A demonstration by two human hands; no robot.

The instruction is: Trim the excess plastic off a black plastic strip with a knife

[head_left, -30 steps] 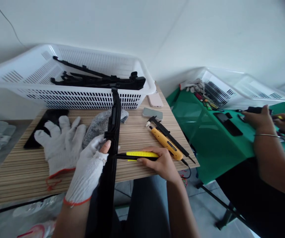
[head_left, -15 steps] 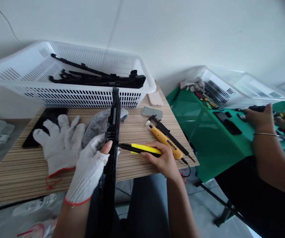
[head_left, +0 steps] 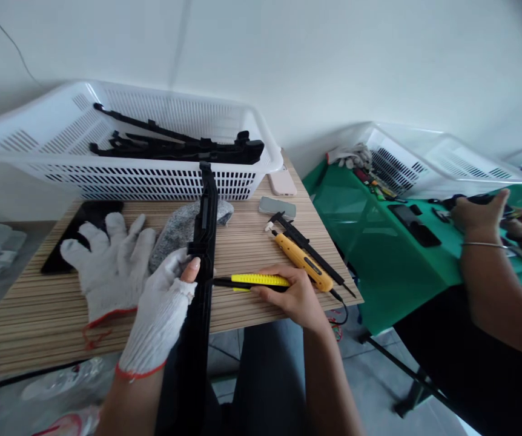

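My left hand [head_left: 163,309], in a white glove with the thumb tip bare, is closed round a long black plastic part [head_left: 205,242]. The part stands lengthwise over the table's front edge, its top end by the basket's rim. My right hand [head_left: 295,295], without a glove, grips a yellow and black utility knife [head_left: 261,280]. The knife's dark tip meets the right edge of the part, just below my left thumb. A grey cloth [head_left: 174,233] lies behind the part, and a loose white glove [head_left: 111,260] lies left of my left hand.
A white basket [head_left: 152,175] with black parts [head_left: 179,148] stands at the back. Right of the knife lie a yellow tool [head_left: 304,261], a caliper [head_left: 315,254], a grey case [head_left: 277,207] and a phone [head_left: 282,181]. Another person's hands work at a green table [head_left: 379,266].
My right hand and the knife have moved slightly down and left, the tip now lower along the part. The black part has shifted a little left at its top.
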